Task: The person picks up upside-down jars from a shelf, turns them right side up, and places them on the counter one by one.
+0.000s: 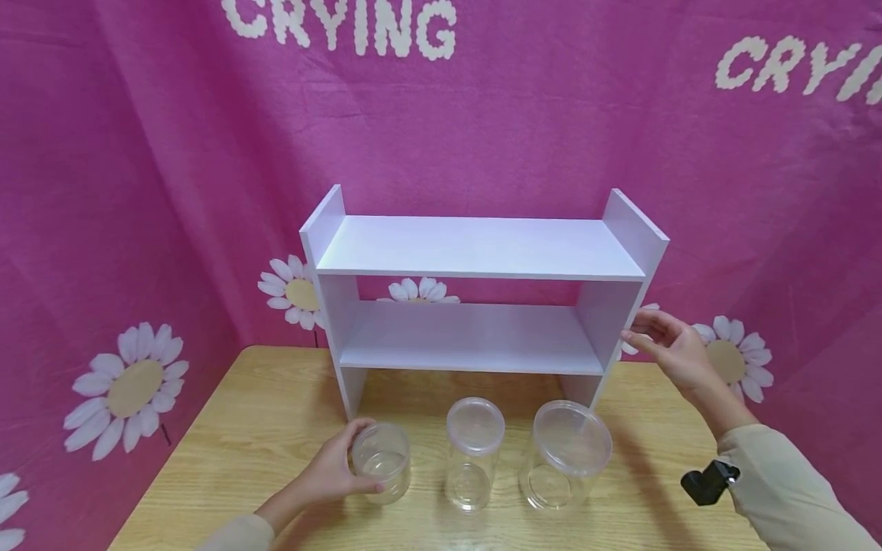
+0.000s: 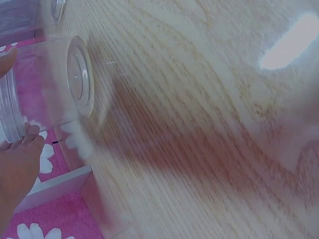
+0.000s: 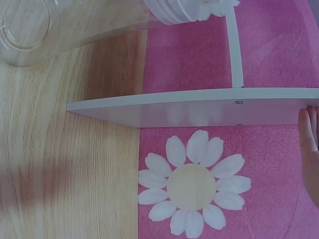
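My left hand [image 1: 327, 471] grips a short clear plastic jar [image 1: 386, 486], fingers on one side and thumb on the other. In the left wrist view, the fingers hold this jar [image 2: 47, 89] near its ridged top, and its round base is right at the table. To its right, a tall narrow clear jar [image 1: 471, 471] and a wider clear jar [image 1: 561, 478] stand upright with lids on. My right hand [image 1: 678, 360] has its fingertips at the outer face of the white shelf's right side panel [image 1: 637, 237]. In the right wrist view, the fingers [image 3: 305, 129] lie against that panel [image 3: 184, 113].
The white two-tier shelf [image 1: 475, 337] stands on the wooden table [image 1: 234, 436] behind the jars. A pink curtain [image 1: 475, 130] with daisies and white letters hangs behind and at both sides. A small black device [image 1: 710, 482] is attached at the right sleeve.
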Tool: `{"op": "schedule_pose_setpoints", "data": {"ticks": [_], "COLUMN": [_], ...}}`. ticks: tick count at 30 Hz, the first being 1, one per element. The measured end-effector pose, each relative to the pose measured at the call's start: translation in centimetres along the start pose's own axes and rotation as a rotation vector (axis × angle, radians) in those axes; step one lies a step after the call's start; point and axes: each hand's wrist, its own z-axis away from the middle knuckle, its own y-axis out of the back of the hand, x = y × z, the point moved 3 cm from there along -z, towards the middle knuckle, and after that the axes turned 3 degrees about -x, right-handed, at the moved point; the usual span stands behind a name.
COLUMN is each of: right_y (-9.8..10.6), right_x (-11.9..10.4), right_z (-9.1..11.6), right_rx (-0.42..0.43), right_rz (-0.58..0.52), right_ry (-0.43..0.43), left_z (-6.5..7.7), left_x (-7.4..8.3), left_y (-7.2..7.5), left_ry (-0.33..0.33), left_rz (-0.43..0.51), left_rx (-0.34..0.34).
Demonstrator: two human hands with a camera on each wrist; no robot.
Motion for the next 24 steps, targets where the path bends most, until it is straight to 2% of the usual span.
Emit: {"op": "schedule_pose_setpoints", "data": {"ticks": [11,24], "right_y": [-0.35,-0.31], "right_x": [-0.03,-0.14], "right_z": [0.12,0.08], "right_rx": [0.006,0.012], "right_rz": [-0.044,0.079], "right_ry": [0.000,-0.050], "left_z": [0.21,0.01], "left_x": [0.01,-0.03], "left_y": [0.17,-0.17], "left_ry": [0.021,0.031], "left_rz": [-0.019,-0.039], "left_rx": [-0.009,0.009]}}
